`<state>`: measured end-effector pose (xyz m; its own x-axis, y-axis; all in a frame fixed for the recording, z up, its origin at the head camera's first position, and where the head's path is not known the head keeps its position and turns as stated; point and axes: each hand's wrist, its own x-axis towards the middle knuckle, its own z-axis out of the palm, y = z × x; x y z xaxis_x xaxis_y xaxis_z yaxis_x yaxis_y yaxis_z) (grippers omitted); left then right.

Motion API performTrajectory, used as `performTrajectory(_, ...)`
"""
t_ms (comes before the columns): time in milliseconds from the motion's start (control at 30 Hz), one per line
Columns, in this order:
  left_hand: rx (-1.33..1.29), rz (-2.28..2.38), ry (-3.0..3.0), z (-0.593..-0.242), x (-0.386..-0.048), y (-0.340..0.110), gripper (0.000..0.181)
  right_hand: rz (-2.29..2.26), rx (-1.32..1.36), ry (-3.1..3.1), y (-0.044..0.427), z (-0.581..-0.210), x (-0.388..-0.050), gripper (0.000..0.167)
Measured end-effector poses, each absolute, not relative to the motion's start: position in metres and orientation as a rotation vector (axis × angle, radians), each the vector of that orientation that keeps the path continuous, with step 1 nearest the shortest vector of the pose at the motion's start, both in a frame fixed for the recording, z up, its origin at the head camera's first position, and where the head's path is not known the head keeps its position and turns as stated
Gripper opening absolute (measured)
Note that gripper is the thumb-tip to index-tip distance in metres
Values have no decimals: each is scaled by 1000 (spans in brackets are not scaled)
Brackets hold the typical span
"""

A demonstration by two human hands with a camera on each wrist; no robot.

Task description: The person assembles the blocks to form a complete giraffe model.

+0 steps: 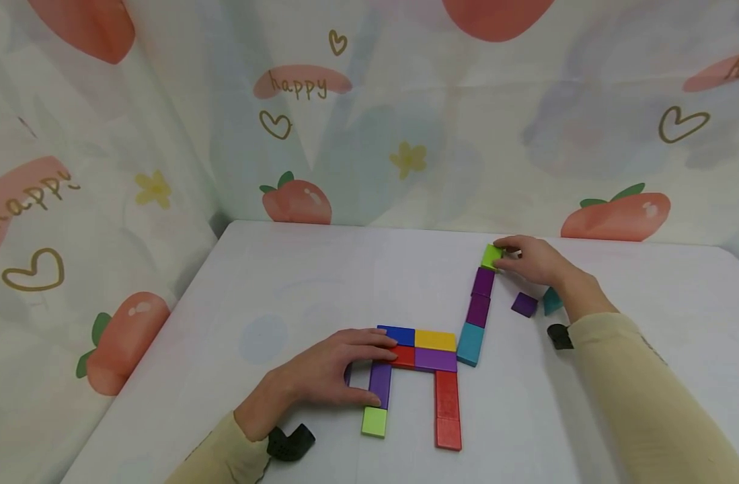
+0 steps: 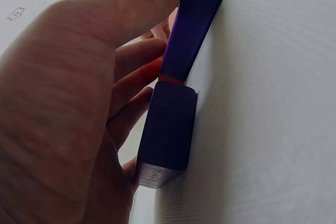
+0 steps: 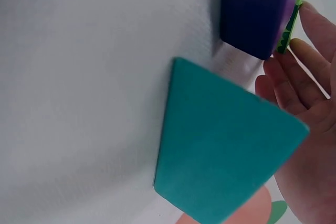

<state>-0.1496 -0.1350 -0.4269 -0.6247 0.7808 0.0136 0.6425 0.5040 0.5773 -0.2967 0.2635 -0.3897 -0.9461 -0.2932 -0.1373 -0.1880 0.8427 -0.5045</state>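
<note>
In the head view, flat coloured blocks lie end to end in a figure. My right hand (image 1: 535, 261) pinches a lime green block (image 1: 491, 255) between thumb and forefinger, at the far end of a column of two dark purple blocks (image 1: 479, 296) and a teal block (image 1: 471, 344). My left hand (image 1: 323, 368) rests on the figure: fingertips touch the red block (image 1: 405, 357) beside the blue block (image 1: 401, 335), while its thumb touches a purple block (image 1: 379, 384) just above another lime green block (image 1: 374, 423). One more purple block (image 2: 167, 124) shows close up under the left hand.
A yellow block (image 1: 436, 341), a purple block (image 1: 436, 360) and two red blocks (image 1: 448, 410) complete the figure's right side. Loose on the white table (image 1: 308, 269) lie a purple block (image 1: 524, 304) and a teal block (image 3: 226, 140), partly behind the right wrist. Printed cloth (image 1: 375, 101) hangs behind.
</note>
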Motion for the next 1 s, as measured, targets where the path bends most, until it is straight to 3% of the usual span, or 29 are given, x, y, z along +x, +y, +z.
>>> performTrajectory(1000, 1214, 807, 2508, -427, -149, -134, 61, -763, -366, 2823, 266, -389, -288, 61)
